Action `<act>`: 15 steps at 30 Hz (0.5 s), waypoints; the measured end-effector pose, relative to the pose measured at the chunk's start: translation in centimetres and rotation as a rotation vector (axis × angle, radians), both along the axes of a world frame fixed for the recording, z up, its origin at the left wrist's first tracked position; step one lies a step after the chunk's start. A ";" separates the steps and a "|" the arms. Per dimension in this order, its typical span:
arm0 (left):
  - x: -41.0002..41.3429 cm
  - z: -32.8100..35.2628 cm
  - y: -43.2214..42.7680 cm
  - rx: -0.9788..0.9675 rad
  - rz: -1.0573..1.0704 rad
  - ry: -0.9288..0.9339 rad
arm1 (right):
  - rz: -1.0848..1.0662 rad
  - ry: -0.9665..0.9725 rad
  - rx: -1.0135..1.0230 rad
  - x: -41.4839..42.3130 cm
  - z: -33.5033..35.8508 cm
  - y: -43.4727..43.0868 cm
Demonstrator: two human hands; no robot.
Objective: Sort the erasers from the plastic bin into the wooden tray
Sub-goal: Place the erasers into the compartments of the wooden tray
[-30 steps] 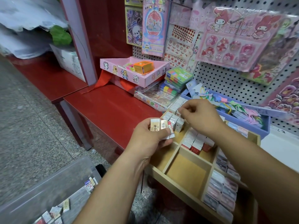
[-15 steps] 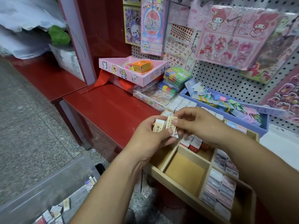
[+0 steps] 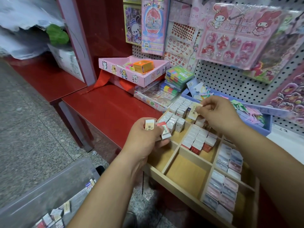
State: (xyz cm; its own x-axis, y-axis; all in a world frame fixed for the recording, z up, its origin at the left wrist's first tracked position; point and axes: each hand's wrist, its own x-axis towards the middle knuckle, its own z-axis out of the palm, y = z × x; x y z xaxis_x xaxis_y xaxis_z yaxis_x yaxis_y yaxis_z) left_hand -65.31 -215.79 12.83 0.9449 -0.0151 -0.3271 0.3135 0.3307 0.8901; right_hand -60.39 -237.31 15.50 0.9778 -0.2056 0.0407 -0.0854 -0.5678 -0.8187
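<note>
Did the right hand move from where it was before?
Yes. The right hand, pinching a cream paper-wrapped eraser, went away from the left hand toward the far end of the wooden tray.

Bright, even light is glaring off the hanging sticker packs point(image 3: 230, 35), while wide-angle distortion is bending the edges and blurring the upper-left corner.

Stationery shop: packaged sticker sheets point(image 3: 230, 43) on a pegboard wall point(image 3: 222, 79), erasers point(image 3: 197, 139) in a wooden tray point(image 3: 185, 175)

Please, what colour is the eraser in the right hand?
Eraser: cream with dark print; head view.
</note>
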 end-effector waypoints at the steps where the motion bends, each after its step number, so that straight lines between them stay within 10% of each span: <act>1: 0.0 0.0 0.1 0.006 0.011 0.000 | -0.005 -0.009 -0.063 0.4 -0.2 -0.3; 15: 0.5 -0.6 0.8 0.061 0.085 -0.001 | 0.075 -0.049 -0.125 -0.2 -1.1 0.8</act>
State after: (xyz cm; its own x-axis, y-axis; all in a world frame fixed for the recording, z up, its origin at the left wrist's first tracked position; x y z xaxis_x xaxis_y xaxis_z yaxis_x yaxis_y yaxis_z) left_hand -64.79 -214.99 12.23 0.9422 0.0846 -0.3241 0.2859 0.3011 0.9097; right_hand -60.55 -236.53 14.42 0.9865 -0.1222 0.1091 -0.0006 -0.6689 -0.7434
